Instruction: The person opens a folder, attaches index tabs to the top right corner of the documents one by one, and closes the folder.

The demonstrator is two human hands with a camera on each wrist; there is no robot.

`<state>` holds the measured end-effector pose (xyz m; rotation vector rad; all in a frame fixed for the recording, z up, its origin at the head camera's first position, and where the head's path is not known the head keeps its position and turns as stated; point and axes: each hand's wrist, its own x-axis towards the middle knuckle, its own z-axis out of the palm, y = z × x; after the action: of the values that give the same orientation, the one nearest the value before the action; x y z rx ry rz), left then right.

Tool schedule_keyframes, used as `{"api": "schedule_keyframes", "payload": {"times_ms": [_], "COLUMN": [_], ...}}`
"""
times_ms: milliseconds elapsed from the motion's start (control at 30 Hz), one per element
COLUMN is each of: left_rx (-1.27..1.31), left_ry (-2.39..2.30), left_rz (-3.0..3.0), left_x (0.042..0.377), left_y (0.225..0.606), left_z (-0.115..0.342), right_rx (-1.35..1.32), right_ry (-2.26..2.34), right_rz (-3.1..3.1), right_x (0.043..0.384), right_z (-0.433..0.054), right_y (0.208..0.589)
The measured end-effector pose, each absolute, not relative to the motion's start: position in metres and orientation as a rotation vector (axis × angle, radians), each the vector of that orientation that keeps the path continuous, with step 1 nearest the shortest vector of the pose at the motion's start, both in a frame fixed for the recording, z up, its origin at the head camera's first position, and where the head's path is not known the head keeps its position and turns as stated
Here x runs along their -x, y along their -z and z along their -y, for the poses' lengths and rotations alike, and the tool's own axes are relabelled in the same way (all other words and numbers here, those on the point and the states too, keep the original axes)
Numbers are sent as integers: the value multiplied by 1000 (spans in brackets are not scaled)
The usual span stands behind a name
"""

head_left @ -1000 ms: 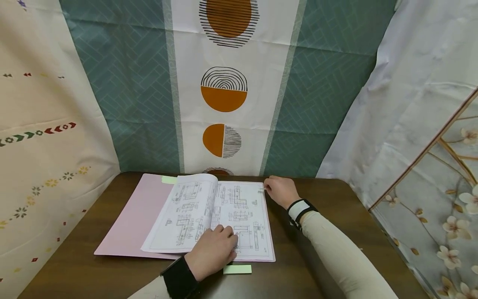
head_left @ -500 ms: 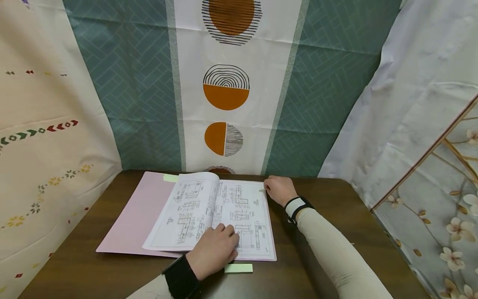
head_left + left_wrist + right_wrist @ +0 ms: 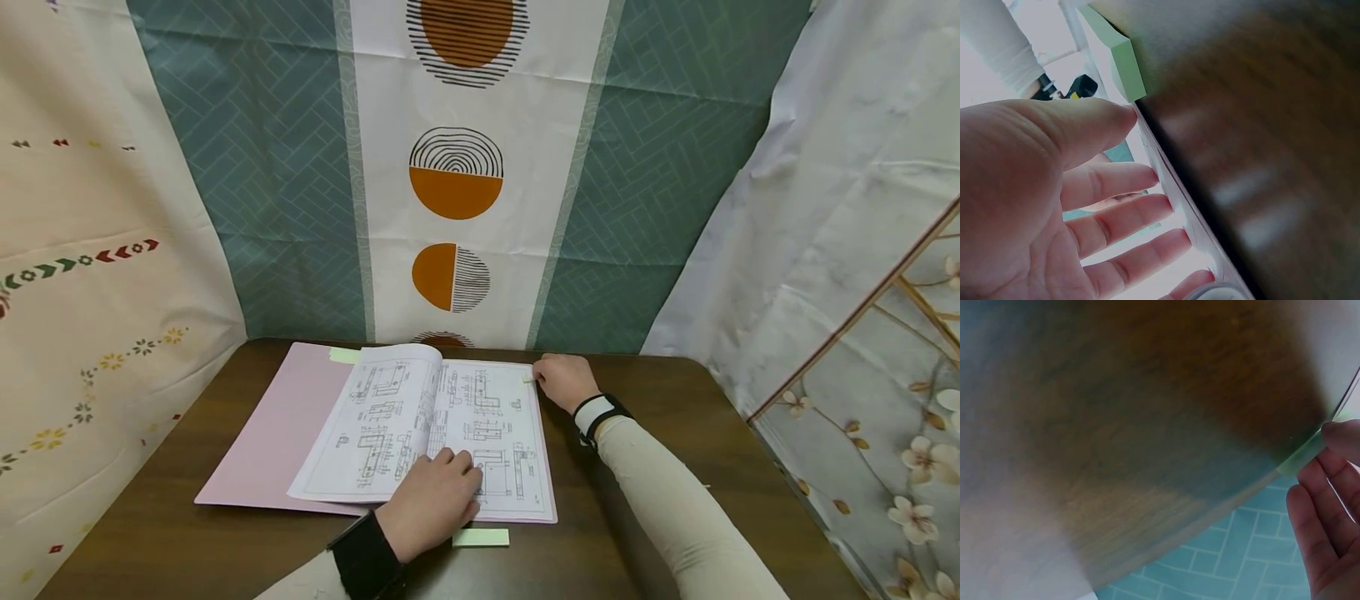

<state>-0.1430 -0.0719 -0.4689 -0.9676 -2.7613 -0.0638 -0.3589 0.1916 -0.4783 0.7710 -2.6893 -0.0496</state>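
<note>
An open booklet of line drawings [image 3: 487, 400] lies on the table in the head view, its left page bowed up at the spine. My left hand [image 3: 431, 504] rests on the lower part of the right-hand page, fingertips pressing the paper. At the page's upper right edge, my right hand [image 3: 566, 382] pinches a pale green sticky note [image 3: 1302, 455] between thumb and fingers. Part of the note overlaps the page; the rest sticks out past its edge. A pad of green sticky notes [image 3: 1124, 65] lies just below the booklet, near my left thumb.
The booklet's pink cover [image 3: 270, 442] spreads out to the left. Another green sticky note [image 3: 344, 356] sits at its top edge. Beneath is a dark wooden table [image 3: 600, 533], with patterned cloths [image 3: 645, 208] hanging behind it and at both sides.
The view has shifted slightly. Both hands stay in nearly the same places, the left on the page and the right at the sticky note.
</note>
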Motion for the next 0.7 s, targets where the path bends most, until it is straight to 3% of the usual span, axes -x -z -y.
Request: {"api": "schedule_keyframes", "payload": {"times_ms": [700], "left_rx": [964], "left_ry": [25], "left_rz": [2736], "left_x": [143], "left_y": [472], "left_z": [71], "right_rx": [-757], "right_ry": [20], "right_rz": [2659], "right_x": [362], "right_z": [-194], "right_y": [485]}}
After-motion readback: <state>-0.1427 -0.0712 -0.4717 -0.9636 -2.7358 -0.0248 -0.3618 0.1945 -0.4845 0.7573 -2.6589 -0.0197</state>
